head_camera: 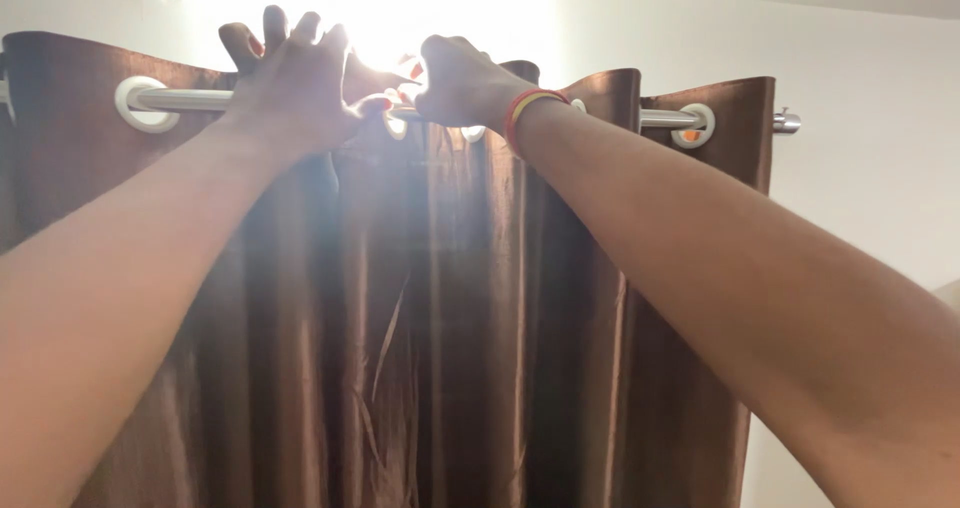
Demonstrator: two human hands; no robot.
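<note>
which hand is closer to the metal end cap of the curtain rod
Right. The right hand grips the curtain's top fold at mid-rod, left of the end cap. The left hand is farther left, fingers spread at the fabric's top.

Strong backlight flares white above the curtain top (detail there is lost); forearms and fabric folds lie in soft shadow.

Metal rod (horizontal), brown curtain hanging
</note>
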